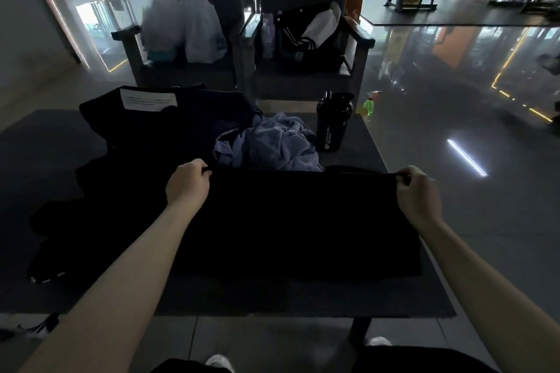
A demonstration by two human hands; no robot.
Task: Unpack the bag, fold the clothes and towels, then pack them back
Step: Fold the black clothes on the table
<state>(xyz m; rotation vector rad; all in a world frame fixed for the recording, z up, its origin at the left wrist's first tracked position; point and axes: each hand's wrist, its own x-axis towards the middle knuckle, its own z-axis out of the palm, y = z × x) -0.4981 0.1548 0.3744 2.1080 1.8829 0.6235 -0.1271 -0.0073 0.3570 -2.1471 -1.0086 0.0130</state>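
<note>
Head view: fingers (200, 168) pinch black garment (297, 221) (top corners).

The cloth (297, 221) stretched over the dark grey table (394, 300) is plain black, no print. At twelve o'clock from it lies a crumpled towel (281, 145) in pale lavender. At ten o'clock the bag (169, 130) is black with a white label (148, 99). At one o'clock the shaker bottle (333, 124) is black with white lettering. Beyond it a spray bottle (368, 106) glows bright green, red-topped. Farther off at twelve, a black jacket (298, 30) shows white stripes.
</note>
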